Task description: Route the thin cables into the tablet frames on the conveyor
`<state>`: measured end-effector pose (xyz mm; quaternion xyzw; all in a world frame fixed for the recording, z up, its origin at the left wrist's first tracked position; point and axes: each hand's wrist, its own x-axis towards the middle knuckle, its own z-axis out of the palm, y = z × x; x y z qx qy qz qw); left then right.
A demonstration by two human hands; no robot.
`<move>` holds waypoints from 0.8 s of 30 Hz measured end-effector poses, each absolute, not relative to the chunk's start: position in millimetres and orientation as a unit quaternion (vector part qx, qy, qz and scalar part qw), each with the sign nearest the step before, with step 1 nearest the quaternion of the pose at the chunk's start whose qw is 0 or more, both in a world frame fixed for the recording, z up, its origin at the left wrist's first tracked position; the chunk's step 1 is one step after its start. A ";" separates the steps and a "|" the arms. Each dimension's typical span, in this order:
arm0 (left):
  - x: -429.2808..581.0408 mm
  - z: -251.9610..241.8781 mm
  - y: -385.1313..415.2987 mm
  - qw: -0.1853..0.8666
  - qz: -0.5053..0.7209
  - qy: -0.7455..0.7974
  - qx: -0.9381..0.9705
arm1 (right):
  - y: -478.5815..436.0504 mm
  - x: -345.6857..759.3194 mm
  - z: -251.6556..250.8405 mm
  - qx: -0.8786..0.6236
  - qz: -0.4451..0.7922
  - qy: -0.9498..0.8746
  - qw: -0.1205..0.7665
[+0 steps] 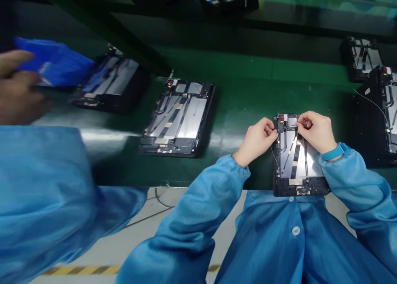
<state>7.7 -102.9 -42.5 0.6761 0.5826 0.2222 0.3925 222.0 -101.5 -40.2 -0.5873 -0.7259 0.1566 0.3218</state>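
Observation:
An opened tablet (287,151) lies at the bench's front edge, its silver inner plate, dark flat cables and black board parts exposed. At its upper left edge my left hand (259,137) is closed in a pinch. A thin loose cable (274,158) bows out from the tablet's left side and runs up under those fingertips. My right hand (316,129), with a blue band at the wrist, pinches at the tablet's upper right, beside a small silver square part. Whatever lies between its fingertips is hidden.
Another opened tablet (178,116) lies to the left on the green bench (242,98). Stacked tablets (372,110) stand at the right; more tablets (111,81) sit behind left. A co-worker's blurred hand (21,87) is near a blue sheet or bag (56,63).

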 end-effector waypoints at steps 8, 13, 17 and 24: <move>1.8 -37.6 -79.6 0.569 0.195 0.495 0.627 | -130.1 224.5 -42.6 -0.518 0.129 -0.789 0.303; -3.5 -35.7 -70.3 0.648 0.169 0.453 0.589 | -134.8 224.9 -47.8 -0.506 0.163 -0.783 0.323; -5.9 -39.8 -70.6 0.660 0.182 0.462 0.564 | -134.3 223.5 -51.1 -0.505 0.183 -0.783 0.314; -5.0 -46.0 -80.7 0.673 0.220 0.491 0.508 | -135.4 221.1 -50.2 -0.493 0.188 -0.792 0.307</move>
